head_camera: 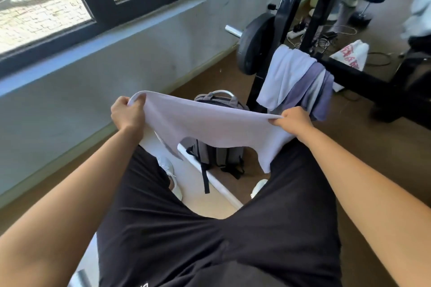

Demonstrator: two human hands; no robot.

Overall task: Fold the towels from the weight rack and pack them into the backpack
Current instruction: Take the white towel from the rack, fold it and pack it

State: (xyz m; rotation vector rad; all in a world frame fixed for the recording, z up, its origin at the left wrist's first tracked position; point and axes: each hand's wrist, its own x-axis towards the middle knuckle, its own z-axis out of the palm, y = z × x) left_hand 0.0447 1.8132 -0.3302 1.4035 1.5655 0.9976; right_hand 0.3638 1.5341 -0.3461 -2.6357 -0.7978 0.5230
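Head view: left hand (pixel 127 113) and right hand (pixel 295 122) pinch white towel (pixel 210 123); bag (pixel 349 53) print unreadable.

A home gym; weight rack (pixel 296 7) and weight plate (pixel 253 44) show it.

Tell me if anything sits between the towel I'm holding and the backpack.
Nothing visible does. The white towel, stretched between the left hand and right hand, hangs over the grey backpack standing on the floor. Whether the backpack's top is unzipped cannot be told.
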